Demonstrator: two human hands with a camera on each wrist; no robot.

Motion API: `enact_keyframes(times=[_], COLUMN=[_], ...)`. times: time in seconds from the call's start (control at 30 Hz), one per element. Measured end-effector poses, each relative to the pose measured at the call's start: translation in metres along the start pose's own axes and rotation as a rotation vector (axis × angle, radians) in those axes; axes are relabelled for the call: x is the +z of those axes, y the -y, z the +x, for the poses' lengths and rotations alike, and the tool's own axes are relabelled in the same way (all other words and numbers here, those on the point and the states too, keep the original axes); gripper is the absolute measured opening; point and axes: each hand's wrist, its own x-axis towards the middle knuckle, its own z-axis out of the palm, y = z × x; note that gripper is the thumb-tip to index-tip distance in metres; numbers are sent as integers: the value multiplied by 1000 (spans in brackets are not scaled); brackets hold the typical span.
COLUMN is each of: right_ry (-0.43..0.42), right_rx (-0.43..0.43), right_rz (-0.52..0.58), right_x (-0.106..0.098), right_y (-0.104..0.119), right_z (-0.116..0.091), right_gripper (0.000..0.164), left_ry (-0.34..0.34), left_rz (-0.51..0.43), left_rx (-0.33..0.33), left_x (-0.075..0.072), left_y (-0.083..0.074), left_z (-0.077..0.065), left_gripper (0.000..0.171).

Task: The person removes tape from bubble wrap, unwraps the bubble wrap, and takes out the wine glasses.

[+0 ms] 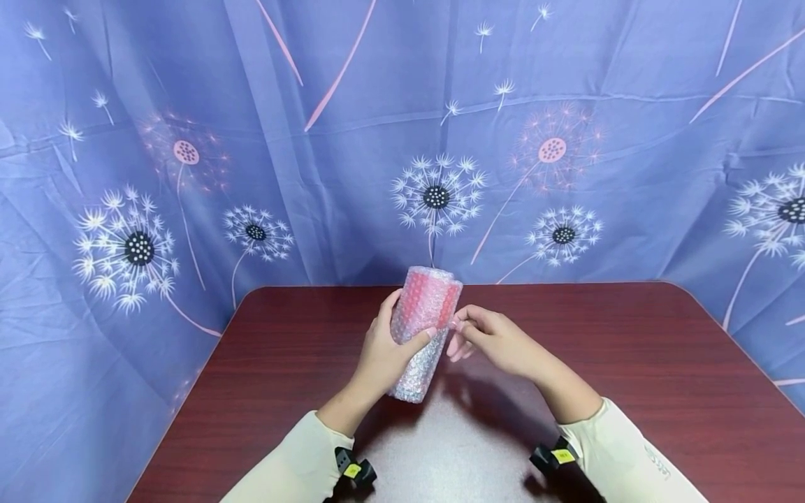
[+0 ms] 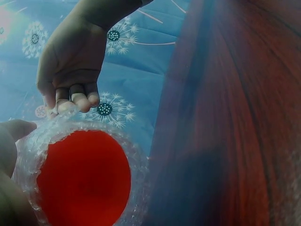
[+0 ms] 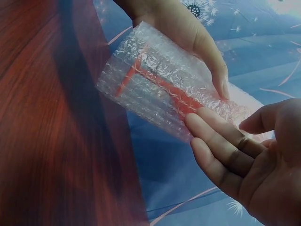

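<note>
A blue cloth printed with white and pink dandelion heads [image 1: 437, 197] hangs behind a dark red wood-grain bench [image 1: 629, 363]; above the middle of that bench two hands meet. The left hand [image 1: 383, 353] is curled round a bubble-wrapped cylinder [image 1: 423, 328], thumb across its front and fingers behind, holding it tilted with its upper end leaning away toward the cloth and its lower end just above the bench. The right hand [image 1: 493, 339] is at the cylinder's right side, fingers straight and relaxed, their tips [image 3: 207, 127] touching the wrap near the upper end; it grips nothing. Through the clear bubble wrap a red body shows; from the left wrist view the open end of the wrap frames a round red face [image 2: 84, 181]. Both arms wear pale cream sleeves [image 1: 629, 447], each with a black wrist mount carrying a small yellow label [image 1: 562, 455].
</note>
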Motion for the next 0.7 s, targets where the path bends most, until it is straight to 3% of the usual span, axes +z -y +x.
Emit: enact_keyframes(times=[0.43,0.7], right_ry=[40,-17], right_rx=[-21,-12], right_rz=[4,-80], right_x=[-1,-1], right_y=[-1,2], right_z=[-2,-2], right_gripper=[20,14], left_ry=[-12,-27], left_rz=[17,21], left_rx=[8,6], left_x=[0,-1], left_y=[-1,-2], left_z=[0,0], left_gripper=[88,86])
